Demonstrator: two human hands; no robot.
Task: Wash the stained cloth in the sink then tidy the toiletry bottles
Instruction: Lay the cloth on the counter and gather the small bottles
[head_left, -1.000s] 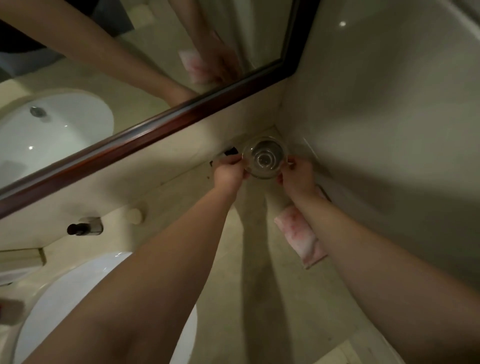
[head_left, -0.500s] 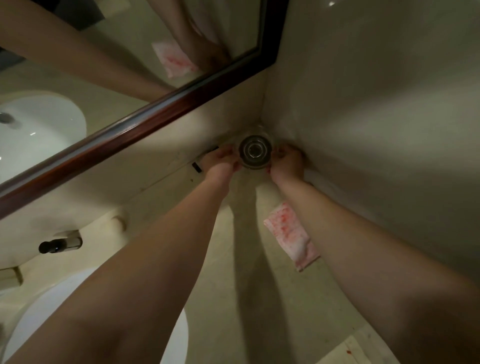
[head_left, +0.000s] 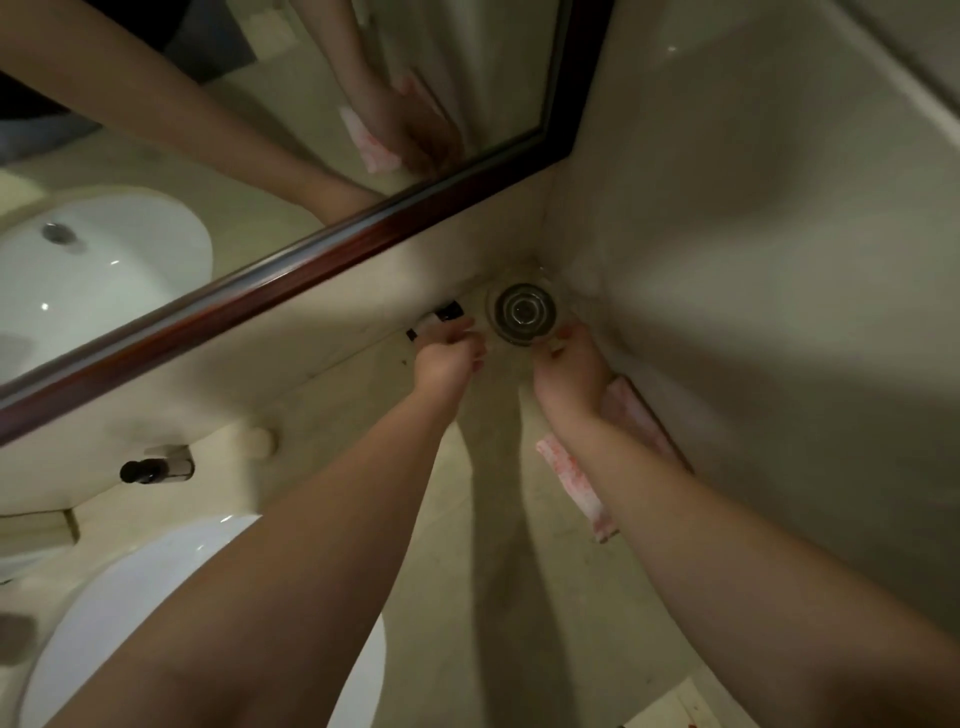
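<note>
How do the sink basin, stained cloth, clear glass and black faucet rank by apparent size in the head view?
1. sink basin, partly hidden by the arm
2. stained cloth, partly hidden
3. clear glass
4. black faucet

The basin lies nearer the camera, so true sizes stay unsure.

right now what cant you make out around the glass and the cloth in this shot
Head view only:
- Stained cloth: its middle is hidden under the right forearm.
- Glass: contents unclear; dim light and seen from above.
- Small dark-capped items by the wall: partly behind the left hand, too small to identify.
- Right hand: fingertips blurred, so contact with the glass is uncertain.
</note>
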